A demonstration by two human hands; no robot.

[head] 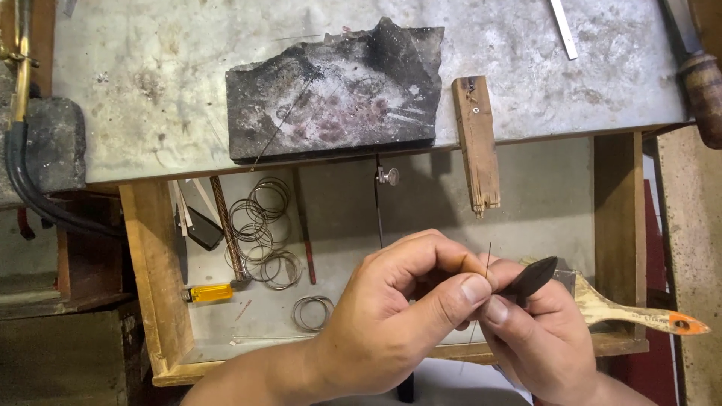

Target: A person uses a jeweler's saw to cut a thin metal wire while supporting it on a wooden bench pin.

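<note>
hands point(451, 316) over drawer point(162, 286); wire rings point(263, 225), paintbrush point(639, 316) beside.

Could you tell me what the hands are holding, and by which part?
The left hand pinches a thin wire near its lower end; the right hand grips a dark pointed tool by its lower part.

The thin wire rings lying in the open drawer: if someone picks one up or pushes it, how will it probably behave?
The wire rings look very thin, so each is probably light and may bend easily. They lie overlapped and tangled, so lifting one would likely drag its neighbours. Lying flat on the drawer floor, a pushed ring should slide, not roll.
</note>
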